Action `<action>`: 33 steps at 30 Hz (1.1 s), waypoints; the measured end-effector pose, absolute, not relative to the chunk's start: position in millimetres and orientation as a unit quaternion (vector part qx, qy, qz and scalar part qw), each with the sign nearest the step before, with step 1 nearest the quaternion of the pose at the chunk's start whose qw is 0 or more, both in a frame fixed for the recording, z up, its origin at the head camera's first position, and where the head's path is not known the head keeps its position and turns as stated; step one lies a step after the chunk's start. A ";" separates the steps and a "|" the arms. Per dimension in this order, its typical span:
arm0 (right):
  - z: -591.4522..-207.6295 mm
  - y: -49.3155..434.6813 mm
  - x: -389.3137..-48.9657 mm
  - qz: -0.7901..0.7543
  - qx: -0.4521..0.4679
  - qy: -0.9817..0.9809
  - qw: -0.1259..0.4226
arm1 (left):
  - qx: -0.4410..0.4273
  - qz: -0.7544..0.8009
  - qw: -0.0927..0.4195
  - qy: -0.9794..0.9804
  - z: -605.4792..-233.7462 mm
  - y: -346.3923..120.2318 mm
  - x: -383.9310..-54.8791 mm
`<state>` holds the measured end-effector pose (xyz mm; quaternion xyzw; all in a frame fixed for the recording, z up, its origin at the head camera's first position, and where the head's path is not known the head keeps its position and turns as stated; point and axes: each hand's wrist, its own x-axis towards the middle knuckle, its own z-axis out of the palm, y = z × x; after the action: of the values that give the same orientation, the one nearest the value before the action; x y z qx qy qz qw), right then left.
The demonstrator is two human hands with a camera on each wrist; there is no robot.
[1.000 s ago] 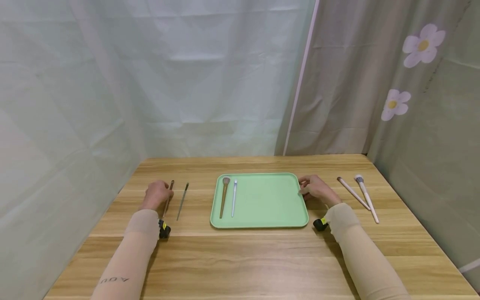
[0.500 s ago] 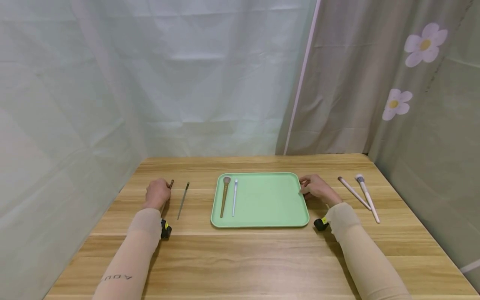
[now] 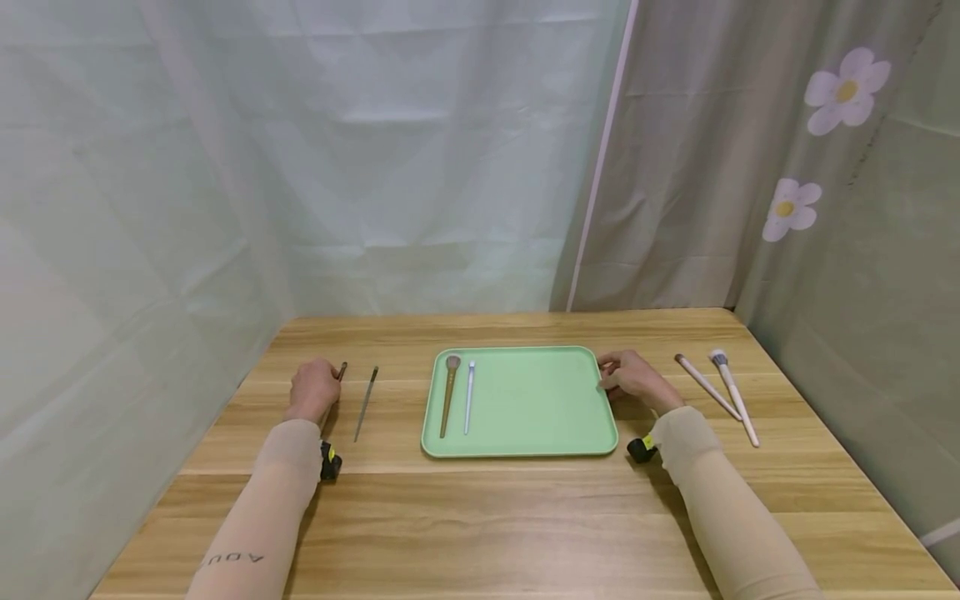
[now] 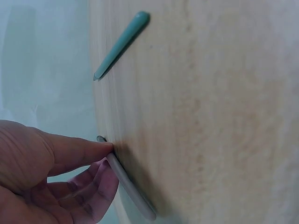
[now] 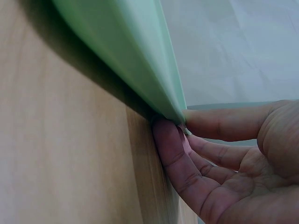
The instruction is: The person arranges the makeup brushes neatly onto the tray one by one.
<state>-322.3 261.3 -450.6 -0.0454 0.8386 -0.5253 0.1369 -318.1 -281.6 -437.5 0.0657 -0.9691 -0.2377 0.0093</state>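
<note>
My left hand (image 3: 313, 390) pinches a dark-tipped makeup brush (image 4: 128, 184) between thumb and fingers, at the left of the table. The brush still lies along the tabletop in the left wrist view, and the hand hides much of it in the head view. Just right of it lies a thin green-handled brush (image 3: 366, 404). My right hand (image 3: 637, 381) grips the right rim of a light green tray (image 5: 135, 60), thumb on one side and a finger under the edge. On the tray's left part rest a brown-handled makeup brush (image 3: 447, 398) and a slim white brush (image 3: 469, 398).
Two pale-handled makeup brushes, one with a small brown head (image 3: 707, 387) and one with a fluffy head (image 3: 733, 393), cross on the table right of my right hand. Curtains (image 3: 420, 167) hang behind and beside the wooden table (image 3: 487, 533).
My left hand has shifted slightly right over the brush and now covers more of its handle. The right hand and the tray stay in place.
</note>
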 end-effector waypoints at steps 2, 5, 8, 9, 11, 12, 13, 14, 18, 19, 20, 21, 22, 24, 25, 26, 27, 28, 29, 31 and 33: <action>-450.7 260.9 -322.5 -0.525 -0.044 0.839 0.135 | 0.066 -0.239 0.009 -0.969 -437.0 -281.8 -317.7; -451.8 260.9 -323.2 -0.525 -0.042 0.840 0.134 | 0.067 -0.236 0.007 -0.969 -435.5 -281.4 -317.5; -452.7 260.9 -323.4 -0.523 -0.041 0.841 0.133 | 0.066 -0.234 0.001 -0.970 -435.0 -282.3 -318.4; -452.6 261.0 -323.2 -0.522 -0.042 0.841 0.133 | 0.065 -0.234 -0.001 -0.970 -435.0 -283.0 -318.6; -452.0 260.7 -322.5 -0.521 -0.043 0.842 0.133 | 0.063 -0.237 -0.004 -0.969 -434.5 -284.6 -318.3; -451.7 260.5 -322.2 -0.521 -0.043 0.842 0.132 | 0.064 -0.241 -0.006 -0.968 -434.9 -285.4 -318.3; -451.2 260.2 -321.7 -0.521 -0.043 0.842 0.131 | 0.064 -0.243 -0.006 -0.968 -434.8 -286.1 -318.0; -450.7 259.9 -321.1 -0.522 -0.043 0.842 0.131 | 0.064 -0.246 -0.007 -0.967 -434.5 -286.6 -317.7; -449.1 259.0 -319.7 -0.522 -0.044 0.842 0.130 | 0.066 -0.250 -0.008 -0.966 -433.6 -287.2 -317.8; -449.0 259.1 -319.5 -0.522 -0.045 0.842 0.130 | 0.067 -0.250 -0.009 -0.966 -433.5 -287.0 -317.8; -449.0 259.2 -319.5 -0.521 -0.047 0.842 0.131 | 0.067 -0.251 -0.010 -0.966 -433.1 -286.5 -317.7; -449.1 259.4 -319.6 -0.521 -0.048 0.842 0.132 | 0.067 -0.252 -0.012 -0.965 -432.7 -285.9 -317.5; -449.3 259.6 -319.8 -0.521 -0.049 0.842 0.132 | 0.068 -0.252 -0.012 -0.965 -432.3 -285.3 -317.4; -449.7 260.1 -320.7 -0.520 -0.049 0.842 0.134 | 0.068 -0.258 -0.013 -0.964 -431.7 -283.7 -316.9; -450.0 260.4 -321.2 -0.520 -0.049 0.842 0.134 | 0.067 -0.259 -0.012 -0.964 -431.3 -283.2 -316.8; -450.2 260.7 -321.6 -0.520 -0.049 0.842 0.135 | 0.066 -0.261 -0.010 -0.963 -430.6 -282.3 -316.6; -450.4 260.9 -322.2 -0.520 -0.048 0.842 0.135 | 0.066 -0.263 -0.008 -0.963 -429.8 -281.4 -316.4; -450.7 261.2 -322.7 -0.520 -0.048 0.842 0.135 | 0.066 -0.266 -0.006 -0.962 -428.9 -280.6 -316.4; -450.8 261.4 -323.0 -0.521 -0.046 0.842 0.135 | 0.063 -0.268 -0.004 -0.961 -427.8 -279.4 -316.5; -451.2 262.0 -323.4 -0.521 -0.046 0.842 0.135 | 0.055 -0.269 0.002 -0.961 -425.2 -277.5 -317.5; -451.5 262.3 -323.8 -0.520 -0.046 0.842 0.134 | 0.046 -0.267 0.005 -0.962 -422.1 -275.1 -318.7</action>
<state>-323.8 262.3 -451.5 -0.0461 0.8420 -0.5205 0.1345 -318.7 -275.1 -422.1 0.0465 -0.9625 -0.2673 0.0046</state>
